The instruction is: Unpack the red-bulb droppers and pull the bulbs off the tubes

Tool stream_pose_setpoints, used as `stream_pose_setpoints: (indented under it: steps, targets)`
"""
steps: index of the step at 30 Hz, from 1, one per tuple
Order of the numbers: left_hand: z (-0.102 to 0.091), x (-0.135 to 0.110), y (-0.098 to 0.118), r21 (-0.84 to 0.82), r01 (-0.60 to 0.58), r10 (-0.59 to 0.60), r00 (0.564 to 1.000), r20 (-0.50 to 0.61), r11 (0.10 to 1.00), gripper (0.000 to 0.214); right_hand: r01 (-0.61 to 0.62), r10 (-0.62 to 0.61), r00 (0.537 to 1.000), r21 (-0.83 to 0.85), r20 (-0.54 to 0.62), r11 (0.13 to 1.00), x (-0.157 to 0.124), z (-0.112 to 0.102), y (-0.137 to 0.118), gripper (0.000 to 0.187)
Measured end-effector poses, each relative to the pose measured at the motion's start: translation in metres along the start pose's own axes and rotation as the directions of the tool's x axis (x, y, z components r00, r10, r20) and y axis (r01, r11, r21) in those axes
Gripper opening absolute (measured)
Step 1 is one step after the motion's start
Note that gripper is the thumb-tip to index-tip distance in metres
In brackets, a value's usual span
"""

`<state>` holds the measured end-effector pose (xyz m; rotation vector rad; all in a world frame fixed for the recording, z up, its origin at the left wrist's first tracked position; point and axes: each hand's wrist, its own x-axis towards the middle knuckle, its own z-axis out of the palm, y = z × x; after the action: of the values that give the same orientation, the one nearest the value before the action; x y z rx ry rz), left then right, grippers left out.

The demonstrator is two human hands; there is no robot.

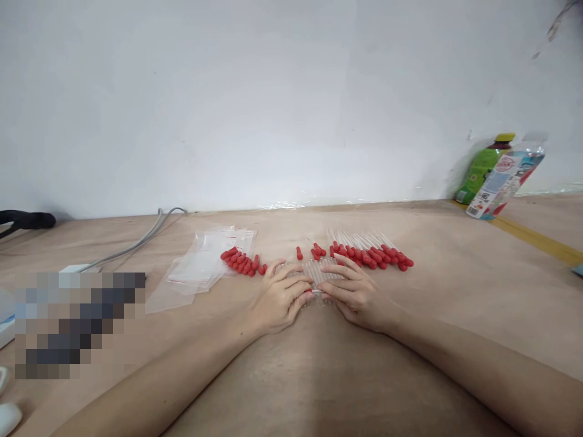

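A row of clear tubes point(317, 276) lies side by side on the table, partly under both hands. My left hand point(285, 294) rests over the left end of the row, thumb and fingers pinched together. A bit of red rubber bulb point(310, 291) shows at its fingertips. My right hand point(353, 288) curls over the right end, its fingertips closed on a clear tube close to the left ones. Beyond the right hand lie several droppers point(373, 256) with red bulbs, clear stems pointing away. Loose red bulbs point(243, 262) lie left of the left hand. A few more red bulbs point(317, 249) sit just behind the row.
Clear zip bags point(204, 261) lie spread at the left, beside the loose bulbs. A grey cable point(136, 246) runs behind them. A green bottle point(483, 167) and a clear labelled bottle point(505, 179) stand at the back right. The wall point(291, 109) bounds the table's far edge.
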<state>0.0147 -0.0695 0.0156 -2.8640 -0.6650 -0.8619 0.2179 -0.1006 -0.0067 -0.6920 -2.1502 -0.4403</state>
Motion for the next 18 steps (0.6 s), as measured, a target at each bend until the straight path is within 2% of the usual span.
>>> stream_pose_setpoints:
  steps: [4, 13, 15, 16, 17, 18]
  targets:
    - [-0.002, -0.002, 0.000, -0.008, -0.009, 0.009, 1.000, -0.002, 1.000, 0.016, 0.042, -0.042, 0.999, -0.022, -0.014, 0.999, -0.004, -0.001, 0.001, 0.022]
    - [-0.001, -0.008, -0.001, -0.039, -0.035, 0.031, 0.994, -0.105, 0.999, 0.013, 0.158, -0.159, 0.987, -0.038, -0.022, 0.987, -0.001, -0.013, 0.002, 0.026]
    - [-0.001, -0.009, -0.009, -0.085, 0.052, -0.065, 0.985, -0.160, 0.995, 0.015, 0.085, -0.088, 0.993, -0.046, -0.076, 0.995, -0.003, -0.015, 0.007, 0.027]
    - [-0.004, -0.009, -0.014, -0.129, 0.142, -0.166, 0.965, -0.202, 0.981, 0.017, 0.006, -0.014, 0.993, -0.067, -0.115, 0.998, -0.004, -0.015, 0.010, 0.027]
    - [-0.007, -0.008, -0.021, -0.191, 0.259, -0.301, 0.924, -0.236, 0.947, 0.020, -0.093, 0.077, 0.985, -0.100, -0.154, 0.991, -0.006, -0.014, 0.014, 0.027]
    - [-0.013, -0.006, -0.029, -0.267, 0.390, -0.455, 0.853, -0.255, 0.881, 0.023, -0.199, 0.173, 0.969, -0.138, -0.179, 0.970, -0.008, -0.013, 0.017, 0.025]
